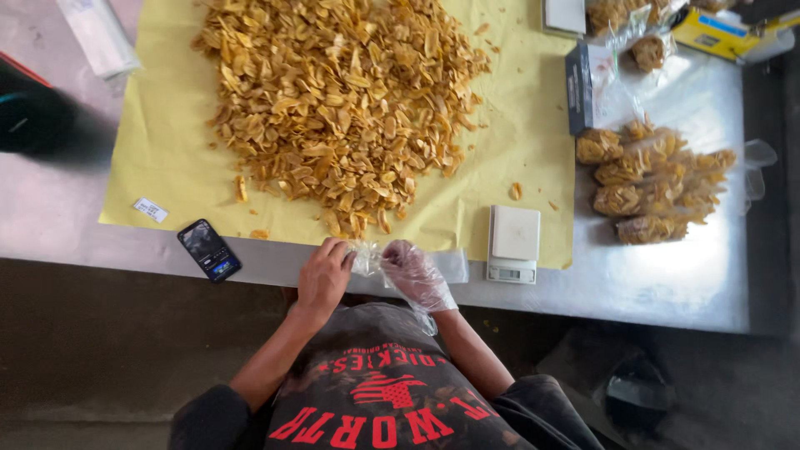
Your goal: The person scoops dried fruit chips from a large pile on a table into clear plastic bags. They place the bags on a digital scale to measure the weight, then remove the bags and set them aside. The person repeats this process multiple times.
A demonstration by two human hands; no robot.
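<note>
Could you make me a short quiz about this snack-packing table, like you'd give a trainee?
1. True or false: the right hand wears a clear plastic glove.
2. What lies on the yellow paper? A) chips B) nuts C) rice
3. The small white scale is on which side of the hands?

Key: 1 true. 2 A. 3 the person's right; the left hand is bare, and both hold a small clear bag.
</note>
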